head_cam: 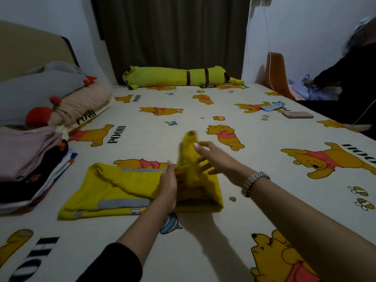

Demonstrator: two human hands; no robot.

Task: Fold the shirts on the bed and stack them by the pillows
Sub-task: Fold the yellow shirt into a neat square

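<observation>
- Inspecting the yellow shirt (114, 192): it lies on the bed (254, 176) in front of me, partly folded, its left part flat on the printed sheet, grey trim visible.
- My left hand (167, 187) rests on the middle of the shirt, its fingers curled into the cloth where the fold rises; that grip is closed on the fabric.
- My right hand (211, 159) is at the raised right end of the shirt, thumb and fingers around the lifted cloth, which stands up off the bed and is blurred. A metal watch (254, 181) sits on that wrist.
- A stack of folded clothes (30, 167) sits at the left edge of the bed, just beside the pillows (46, 94) and near the shirt's left end, not touching it.
- A long yellow plush (179, 77) lies across the far side of the bed by the dark curtain (173, 33).
- A phone (298, 115) lies on the right part of the bed, well apart from the shirt.
- A second person in dark clothing (350, 84) is at the far right edge.
</observation>
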